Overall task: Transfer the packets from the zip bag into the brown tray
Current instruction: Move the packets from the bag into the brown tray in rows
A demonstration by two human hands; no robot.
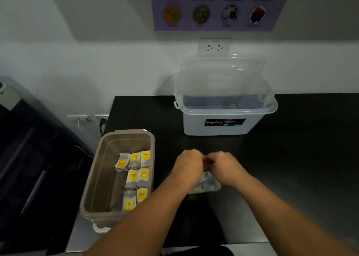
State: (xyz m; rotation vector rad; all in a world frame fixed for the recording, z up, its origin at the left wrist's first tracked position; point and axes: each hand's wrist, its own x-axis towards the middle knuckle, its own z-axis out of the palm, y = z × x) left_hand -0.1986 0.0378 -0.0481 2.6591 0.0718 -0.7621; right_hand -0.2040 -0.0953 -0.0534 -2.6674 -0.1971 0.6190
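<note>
A clear zip bag (208, 184) with packets inside lies on the black table, mostly hidden under my wrists. My left hand (189, 163) and my right hand (223, 163) meet at the bag's far edge, fingers curled and pinching its top. The brown tray (101, 178) stands to the left of my hands. Several white and yellow packets (136, 176) lie in rows along the tray's right side.
A clear plastic box (225, 118) with its lid raised stands at the back of the table against the wall. The table's left edge runs just past the brown tray, with dark furniture (29, 168) beyond. Wall sockets (213, 47) sit above the box.
</note>
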